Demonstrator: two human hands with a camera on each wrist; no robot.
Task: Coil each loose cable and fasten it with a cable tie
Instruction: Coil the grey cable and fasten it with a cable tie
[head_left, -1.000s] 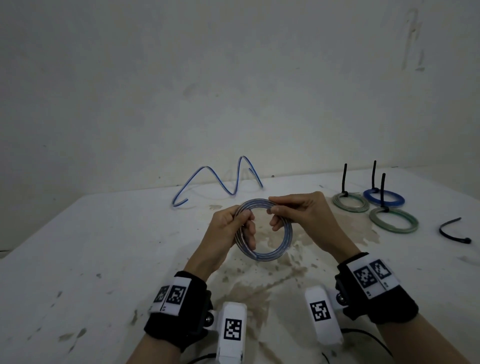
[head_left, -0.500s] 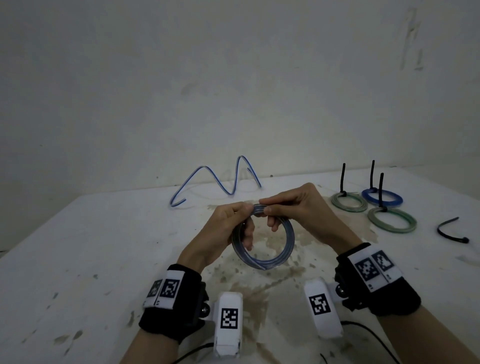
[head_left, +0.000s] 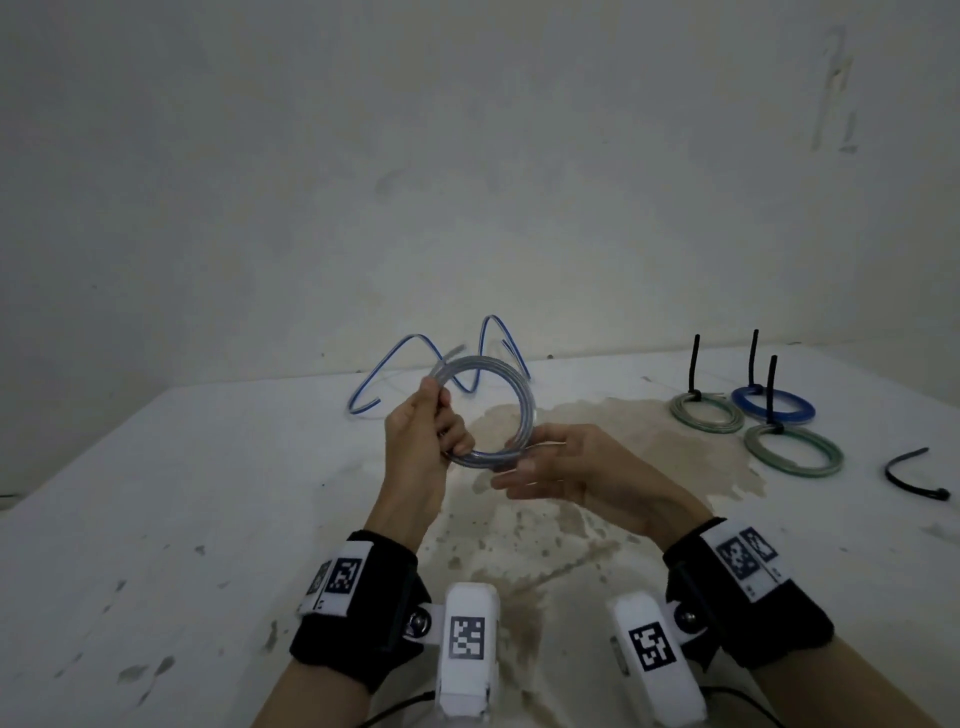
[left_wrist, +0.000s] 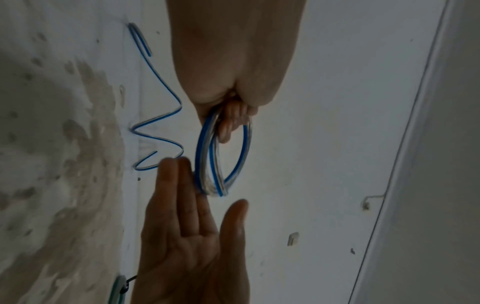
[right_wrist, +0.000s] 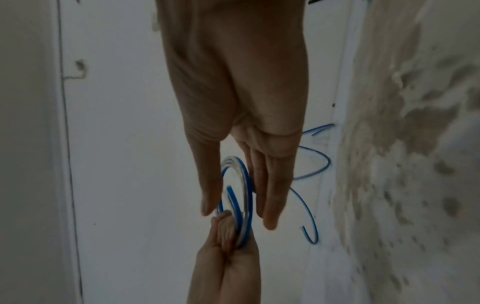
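While my left hand (head_left: 422, 441) grips the coiled cable (head_left: 522, 395) upright, my right hand (head_left: 563, 467) lies flat-fingered, touching its lower edge.

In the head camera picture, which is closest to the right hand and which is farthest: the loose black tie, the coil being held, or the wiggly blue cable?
From the right hand:
1. Coil, at its fingertips, gripped by the left hand.
2. Wiggly blue cable, behind the coil, near the wall.
3. Loose black tie, far to the right on the table.
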